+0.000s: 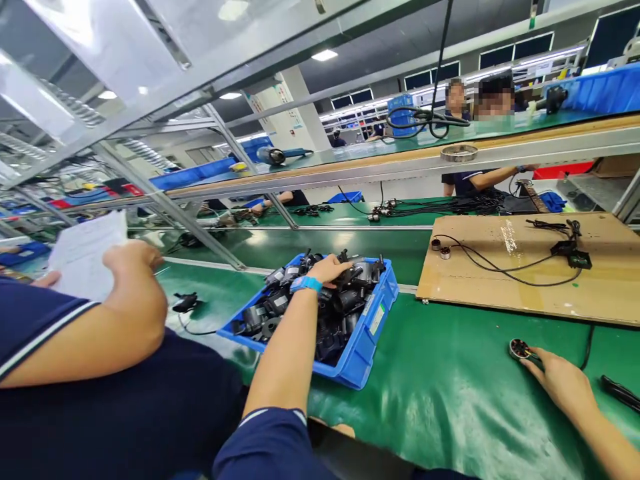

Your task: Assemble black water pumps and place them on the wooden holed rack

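My left hand (329, 269), with a blue wristband, reaches into a blue bin (361, 353) full of black plastic parts (345, 300). Its fingers curl over one black part at the top of the pile. My right hand (560, 380) lies on the green mat at the lower right. Its fingertips pinch a small round motor part (519, 348) that rests on the mat.
A co-worker in a dark blue shirt (125, 407) sits close on my left, holding a white paper (85, 253). A brown board (530, 293) with black cables (565, 250) lies to the right behind the bin. A black tool (620, 393) lies at the far right. Other people work across the conveyor.
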Action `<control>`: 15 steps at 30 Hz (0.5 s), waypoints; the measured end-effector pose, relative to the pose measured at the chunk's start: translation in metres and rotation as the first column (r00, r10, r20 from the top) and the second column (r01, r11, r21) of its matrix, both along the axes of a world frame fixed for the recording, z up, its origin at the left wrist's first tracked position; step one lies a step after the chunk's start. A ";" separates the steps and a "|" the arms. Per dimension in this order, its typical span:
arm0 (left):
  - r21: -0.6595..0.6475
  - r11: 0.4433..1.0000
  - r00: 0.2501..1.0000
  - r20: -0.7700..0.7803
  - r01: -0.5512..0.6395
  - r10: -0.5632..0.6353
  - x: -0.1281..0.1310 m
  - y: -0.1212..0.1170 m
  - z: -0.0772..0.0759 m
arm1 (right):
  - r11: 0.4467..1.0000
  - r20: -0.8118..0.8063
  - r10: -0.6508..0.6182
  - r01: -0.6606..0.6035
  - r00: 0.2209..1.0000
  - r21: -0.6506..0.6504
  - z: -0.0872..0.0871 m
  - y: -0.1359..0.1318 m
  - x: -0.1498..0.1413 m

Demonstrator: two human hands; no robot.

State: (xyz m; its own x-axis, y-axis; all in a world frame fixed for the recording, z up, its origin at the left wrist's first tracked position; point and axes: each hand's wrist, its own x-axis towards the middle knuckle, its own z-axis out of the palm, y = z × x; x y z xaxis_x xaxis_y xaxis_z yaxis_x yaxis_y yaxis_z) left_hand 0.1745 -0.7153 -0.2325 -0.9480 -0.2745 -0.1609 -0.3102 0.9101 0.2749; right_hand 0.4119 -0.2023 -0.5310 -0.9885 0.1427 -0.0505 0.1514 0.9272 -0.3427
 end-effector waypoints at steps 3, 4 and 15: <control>-0.080 0.991 0.993 -0.028 0.109 -0.111 0.014 -0.006 -0.001 | 0.996 -0.049 0.089 -0.090 0.995 -0.011 0.001 -0.021 0.031; -0.125 0.979 0.983 -0.071 0.160 -0.170 0.023 -0.007 -0.001 | 0.993 -0.076 0.115 -0.117 0.991 -0.022 -0.002 -0.026 0.040; -0.322 0.936 0.990 0.038 0.138 -0.133 0.042 0.018 0.004 | 0.979 -0.134 0.178 -0.189 0.975 -0.078 -0.002 -0.055 0.060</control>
